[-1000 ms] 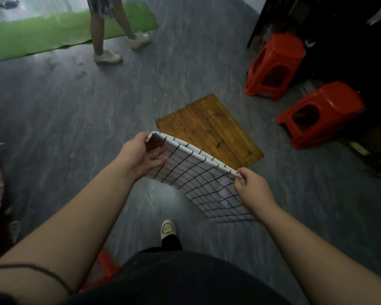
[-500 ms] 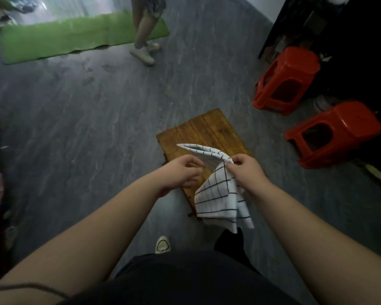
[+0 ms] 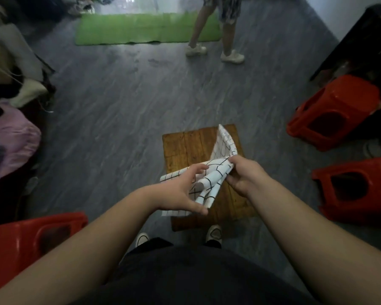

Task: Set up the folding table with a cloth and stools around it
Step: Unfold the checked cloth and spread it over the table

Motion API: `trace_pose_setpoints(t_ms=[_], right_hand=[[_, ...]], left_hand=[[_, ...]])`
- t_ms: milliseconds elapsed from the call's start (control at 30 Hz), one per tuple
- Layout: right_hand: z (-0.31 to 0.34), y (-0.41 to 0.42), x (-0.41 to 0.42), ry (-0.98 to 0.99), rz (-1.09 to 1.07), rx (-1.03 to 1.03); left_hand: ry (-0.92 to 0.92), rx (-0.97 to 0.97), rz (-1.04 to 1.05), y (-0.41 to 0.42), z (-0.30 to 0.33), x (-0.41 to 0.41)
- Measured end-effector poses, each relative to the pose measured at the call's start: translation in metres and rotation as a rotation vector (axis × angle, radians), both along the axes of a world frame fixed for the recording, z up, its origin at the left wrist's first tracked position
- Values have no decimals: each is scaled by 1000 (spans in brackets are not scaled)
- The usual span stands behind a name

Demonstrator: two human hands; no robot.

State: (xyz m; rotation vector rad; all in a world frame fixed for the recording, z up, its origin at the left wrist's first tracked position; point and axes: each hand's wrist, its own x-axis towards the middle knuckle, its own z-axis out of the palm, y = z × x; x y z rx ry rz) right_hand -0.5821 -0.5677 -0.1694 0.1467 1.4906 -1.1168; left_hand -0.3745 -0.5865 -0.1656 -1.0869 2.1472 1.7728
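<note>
The fingers (image 3: 233, 165) of the right hand (image 3: 245, 175) are pinched shut on a bunched fold of the checked cloth (image 3: 209, 179), thumb and forefinger meeting at the spot where one flap stands up and away over the wooden table top (image 3: 185, 148). The left hand (image 3: 183, 192) is looser: its fingers are half curled, the thumb low against the near edge of the fabric and the others spread over the top layers, so it has a light hold rather than a clamp. That split looks deliberate, one hand anchoring a corner while the other feels for a free edge to peel the folds apart.

The cloth is only partly opened and hangs in the air above the middle and near half of the table top; whether its lowest fold touches the wood cannot be told. Holding it directly over the board probably lets it be shaken out and dropped in place without carrying.

The table stands low on the grey floor (image 3: 119, 111), just ahead of the person's shoes. Two red stools (image 3: 339, 111) lie tipped on their sides off its right edge, well apart from it, and a third red stool (image 3: 31, 238) sits near the left corner, so none is yet set around the table. Another person's legs (image 3: 209, 29) stand beyond, by a green mat (image 3: 130, 29).
</note>
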Motion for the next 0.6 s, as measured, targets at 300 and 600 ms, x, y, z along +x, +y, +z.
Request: trace_pose_setpoints(t_ms=[300, 600], right_hand=[[6, -16, -27, -183, -107, -9], [4, -17, -21, -204, -50, 65]], left_hand=[[115, -188, 460, 21, -23, -16], [202, -340, 898, 15, -14, -9]])
